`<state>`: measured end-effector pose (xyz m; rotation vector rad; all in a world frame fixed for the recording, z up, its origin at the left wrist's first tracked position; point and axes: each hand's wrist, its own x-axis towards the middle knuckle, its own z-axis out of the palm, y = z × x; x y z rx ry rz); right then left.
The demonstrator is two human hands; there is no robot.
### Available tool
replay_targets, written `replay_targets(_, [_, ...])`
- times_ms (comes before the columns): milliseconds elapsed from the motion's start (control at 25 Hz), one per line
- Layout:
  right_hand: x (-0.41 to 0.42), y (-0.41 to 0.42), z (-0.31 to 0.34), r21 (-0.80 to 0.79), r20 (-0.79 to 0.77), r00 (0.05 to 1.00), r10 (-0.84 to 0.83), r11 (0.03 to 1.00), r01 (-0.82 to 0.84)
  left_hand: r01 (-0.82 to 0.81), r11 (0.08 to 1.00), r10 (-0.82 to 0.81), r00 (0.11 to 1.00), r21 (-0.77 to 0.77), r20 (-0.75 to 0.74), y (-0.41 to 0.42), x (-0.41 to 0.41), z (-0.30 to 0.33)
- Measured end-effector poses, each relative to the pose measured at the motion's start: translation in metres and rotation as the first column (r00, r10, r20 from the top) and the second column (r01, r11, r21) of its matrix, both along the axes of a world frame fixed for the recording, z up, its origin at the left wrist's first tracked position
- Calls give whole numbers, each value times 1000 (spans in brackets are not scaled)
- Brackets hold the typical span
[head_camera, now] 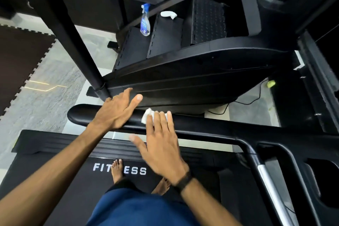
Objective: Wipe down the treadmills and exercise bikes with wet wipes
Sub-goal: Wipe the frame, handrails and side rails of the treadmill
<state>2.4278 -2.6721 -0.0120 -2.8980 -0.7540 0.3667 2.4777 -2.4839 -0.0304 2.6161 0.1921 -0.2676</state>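
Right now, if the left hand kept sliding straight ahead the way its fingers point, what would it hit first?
Probably the black side panel of the stair climber: the left hand lies flat on the treadmill handrail, fingertips aimed at that panel. Depth is unclear from this view.

Showing are two crumpled white wet wipes (146, 117) (168, 14), one clear plastic spray bottle with a blue trigger (145, 22), and two bare hands (117, 110) (163, 145).

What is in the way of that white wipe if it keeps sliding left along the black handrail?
The left hand rests on the black padded treadmill handrail, just left of the crumpled white wet wipe pressed under the right hand's flat fingers. Nothing else visibly blocks the rail.
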Motion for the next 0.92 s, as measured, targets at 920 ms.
replay_targets(920, [56, 13, 2, -88, -87, 993, -84, 993, 76, 50, 998, -47, 994, -31, 103, 0, -3, -7])
